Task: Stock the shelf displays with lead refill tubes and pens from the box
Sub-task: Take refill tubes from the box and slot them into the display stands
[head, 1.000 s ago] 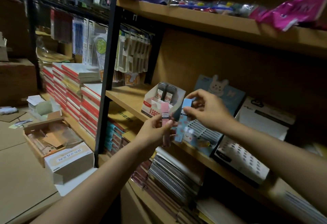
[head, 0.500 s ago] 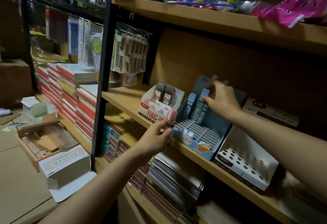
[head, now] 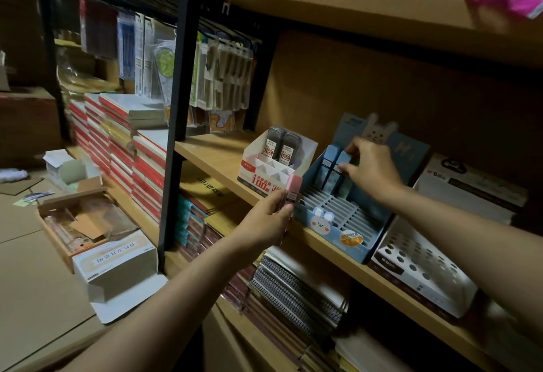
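Now left hand (head: 266,219) gripping pink tube (head: 289,195) at shelf (head: 211,155) front edge, right hand (head: 371,167) pinching blue tube (head: 340,166) in blue display (head: 329,226).

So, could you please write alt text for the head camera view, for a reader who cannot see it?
A person's right hand sets blue lead refill tubes into the back of a blue bunny display tray on a wooden shelf, while the left hand holds a pink tube in front of it.
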{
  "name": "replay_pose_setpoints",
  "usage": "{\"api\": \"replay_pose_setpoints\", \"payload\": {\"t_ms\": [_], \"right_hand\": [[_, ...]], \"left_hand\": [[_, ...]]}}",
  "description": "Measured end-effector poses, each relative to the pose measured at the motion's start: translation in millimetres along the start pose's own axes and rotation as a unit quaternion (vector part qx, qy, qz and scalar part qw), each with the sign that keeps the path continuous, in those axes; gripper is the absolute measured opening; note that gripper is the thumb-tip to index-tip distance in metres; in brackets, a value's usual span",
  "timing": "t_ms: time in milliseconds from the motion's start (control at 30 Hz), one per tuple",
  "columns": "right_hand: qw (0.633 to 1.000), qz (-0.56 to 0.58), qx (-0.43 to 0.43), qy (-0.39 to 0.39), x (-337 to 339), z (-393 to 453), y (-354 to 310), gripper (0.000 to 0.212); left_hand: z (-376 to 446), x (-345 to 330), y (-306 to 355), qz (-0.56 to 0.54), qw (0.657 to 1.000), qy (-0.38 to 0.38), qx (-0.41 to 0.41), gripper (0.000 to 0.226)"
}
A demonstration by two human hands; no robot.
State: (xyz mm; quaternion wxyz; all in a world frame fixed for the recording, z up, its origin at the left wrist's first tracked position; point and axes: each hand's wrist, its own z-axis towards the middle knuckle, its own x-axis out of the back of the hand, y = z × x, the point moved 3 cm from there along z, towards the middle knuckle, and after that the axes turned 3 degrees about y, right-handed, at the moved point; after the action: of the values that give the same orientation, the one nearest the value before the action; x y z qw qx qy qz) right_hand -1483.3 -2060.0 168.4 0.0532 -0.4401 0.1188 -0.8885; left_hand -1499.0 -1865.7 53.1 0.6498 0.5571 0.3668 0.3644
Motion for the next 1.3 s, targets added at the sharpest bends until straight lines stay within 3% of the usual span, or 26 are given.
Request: {"api": "replay_pose_setpoints", "payload": {"t_ms": [267,333,400,533,667,900,1000,1100,1200,1300], "right_hand": [[0.998,-0.054,0.011,0.010,6.7,-2.2,-3.7,0.038],[1.000,-0.004,0.012,0.020,17.6,-5.9,-6.2,0.042],[0.997,0.075,0.013,0.011,27.1,-15.2,-12.4,0.033],[0.970,0.216,0.004,-0.110,28.9,-45.2,-33.9,0.022],[0.936,0.321,-0.016,-0.146,33.6,-63.7,-48.1,0.025],[0.929,0.333,-0.020,-0.164,58.9,-73.6,-44.7,0.020],[0.947,0.286,-0.018,-0.143,75.2,-66.2,-30.8,0.018],[0.981,0.191,-0.030,-0.021,102.1,-44.7,-6.2,0.021],[1.000,0.003,0.009,0.008,109.3,-31.0,9.2,0.022],[0.999,-0.038,0.034,-0.013,89.3,-30.0,15.2,0.019]], "left_hand": [[-6.9,-2.2,2.9,-0.012,1.000,-0.003,-0.001,0.025],[-10.3,-1.7,6.6,-0.025,1.000,0.002,-0.008,0.025],[-14.0,-1.8,11.8,-0.040,0.999,0.003,-0.015,0.022],[-19.9,-8.2,24.5,-0.087,0.996,-0.009,-0.033,0.021],[-25.6,-18.0,35.2,-0.125,0.991,-0.019,-0.051,0.019],[-30.7,-33.8,43.8,-0.065,0.994,-0.074,-0.050,0.018],[-28.1,-40.7,49.0,0.109,0.985,-0.028,-0.129,0.026],[-24.6,-35.8,43.6,0.353,0.909,0.031,-0.219,0.050],[-19.3,-31.7,23.4,0.482,0.848,-0.022,-0.221,0.058],[-12.6,-35.2,3.0,0.527,0.825,-0.056,-0.196,0.059]]}}
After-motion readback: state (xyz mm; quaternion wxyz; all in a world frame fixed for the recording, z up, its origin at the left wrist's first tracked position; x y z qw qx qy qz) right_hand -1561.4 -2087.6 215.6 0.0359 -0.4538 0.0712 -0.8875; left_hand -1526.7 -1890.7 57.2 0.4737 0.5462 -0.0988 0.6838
